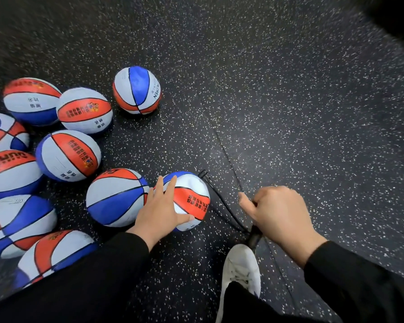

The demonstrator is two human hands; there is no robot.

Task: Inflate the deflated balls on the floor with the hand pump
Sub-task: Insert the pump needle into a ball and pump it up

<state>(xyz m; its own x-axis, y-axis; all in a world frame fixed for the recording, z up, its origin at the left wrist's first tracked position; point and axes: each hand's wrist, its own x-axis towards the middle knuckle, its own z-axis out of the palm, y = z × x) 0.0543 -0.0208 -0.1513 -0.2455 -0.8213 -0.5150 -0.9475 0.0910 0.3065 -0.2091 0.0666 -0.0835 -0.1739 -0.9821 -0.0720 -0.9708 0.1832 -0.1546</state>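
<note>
A red, white and blue ball (pixel 191 197) lies on the dark speckled floor in front of me, its skin slightly wrinkled. My left hand (pixel 160 213) rests on its left side with fingers spread flat. A black hose (pixel 222 201) runs from the ball's upper right down to the black hand pump (pixel 254 237). My right hand (pixel 279 212) grips the pump's handle from above, hiding it. The pump stands just in front of my white shoe (pixel 241 269).
Several more red, white and blue balls (pixel 117 198) are clustered at the left. One ball (pixel 137 90) stands apart further back. A floor seam (pixel 226 155) runs diagonally past the pump. Bare floor spreads to the right and far side.
</note>
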